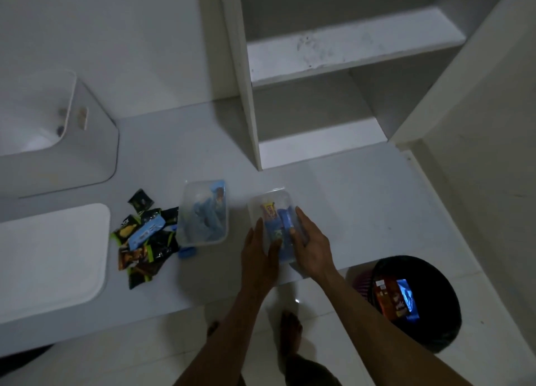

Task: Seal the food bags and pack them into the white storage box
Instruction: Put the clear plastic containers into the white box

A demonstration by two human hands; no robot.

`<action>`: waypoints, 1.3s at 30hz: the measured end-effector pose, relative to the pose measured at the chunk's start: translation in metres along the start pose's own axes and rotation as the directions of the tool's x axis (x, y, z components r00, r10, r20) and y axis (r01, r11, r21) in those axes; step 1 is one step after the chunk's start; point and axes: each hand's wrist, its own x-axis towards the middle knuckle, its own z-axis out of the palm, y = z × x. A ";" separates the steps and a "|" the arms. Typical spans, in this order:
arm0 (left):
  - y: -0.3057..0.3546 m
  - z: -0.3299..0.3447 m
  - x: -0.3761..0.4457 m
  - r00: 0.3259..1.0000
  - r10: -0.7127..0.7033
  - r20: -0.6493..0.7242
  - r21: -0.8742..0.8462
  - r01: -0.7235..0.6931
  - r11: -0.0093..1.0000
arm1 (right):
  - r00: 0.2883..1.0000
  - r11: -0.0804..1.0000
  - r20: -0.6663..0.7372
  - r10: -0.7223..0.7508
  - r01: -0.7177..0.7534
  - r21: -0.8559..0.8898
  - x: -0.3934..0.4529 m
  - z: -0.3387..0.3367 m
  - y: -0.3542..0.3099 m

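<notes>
A clear plastic container (271,203) with blue and yellow snack packets inside stands on the white counter (362,208). My left hand (259,255) grips its left side and my right hand (309,240) lies flat on its right side and lid. A second clear container (203,214) with blue packets stands to the left. Several dark and blue food bags (145,237) lie in a loose heap further left. The white storage box (72,142) stands at the far left, its flat white lid (49,255) in front of it.
Open white cupboard shelves (348,52) rise behind the counter. On the floor at the right stands a black bin (441,327) with wrappers inside. My bare feet (291,330) show below the counter edge.
</notes>
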 end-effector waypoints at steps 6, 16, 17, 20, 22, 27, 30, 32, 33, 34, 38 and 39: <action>0.019 -0.042 -0.007 0.997 0.035 -0.072 -0.007 -0.036 0.999 | 0.998 0.996 -0.048 -0.036 0.040 0.084 -0.014 0.008 -0.045; -0.036 -0.147 0.045 0.999 -0.019 -0.048 0.106 0.024 0.994 | 0.999 0.996 0.047 -0.026 0.022 0.084 0.007 0.106 -0.112; -0.043 -0.150 0.051 0.999 -0.030 -0.027 0.108 0.033 0.994 | 0.999 0.996 0.039 -0.017 0.014 0.088 0.008 0.112 -0.115; -0.058 -0.155 0.061 0.999 -0.046 0.011 0.110 0.045 0.993 | 1.000 0.997 0.014 -0.023 0.021 0.075 0.008 0.123 -0.122; -0.067 -0.155 0.066 0.998 -0.055 0.015 0.096 0.053 0.994 | 1.000 0.998 -0.016 -0.014 0.016 0.068 0.011 0.132 -0.121; -0.077 -0.158 0.073 1.000 -0.002 -0.010 0.045 0.003 0.999 | 0.998 0.999 -0.067 -0.010 0.013 0.036 0.015 0.146 -0.126; -0.082 -0.159 0.075 1.000 0.017 -0.011 0.014 -0.017 1.000 | 0.997 0.998 -0.079 0.000 0.005 0.068 0.015 0.149 -0.128; -0.086 -0.159 0.077 1.000 0.008 0.002 -0.027 -0.008 1.000 | 0.998 0.994 -0.058 0.039 -0.032 0.109 0.016 0.151 -0.125; -0.087 -0.159 0.078 1.000 0.008 0.004 -0.039 -0.007 0.999 | 0.997 0.992 -0.045 0.066 -0.061 0.114 0.016 0.153 -0.121; -0.088 -0.159 0.078 1.000 0.010 0.005 -0.040 -0.010 0.999 | 0.996 0.990 -0.033 0.083 -0.079 0.115 0.016 0.156 -0.119; -0.087 -0.157 0.077 1.000 0.003 -0.015 -0.018 -0.003 1.000 | 0.994 0.986 -0.003 0.109 -0.107 0.125 0.016 0.162 -0.113; -0.086 -0.157 0.075 1.000 0.009 -0.019 -0.007 -0.010 1.000 | 0.994 0.986 -0.005 0.109 -0.107 0.125 0.016 0.163 -0.112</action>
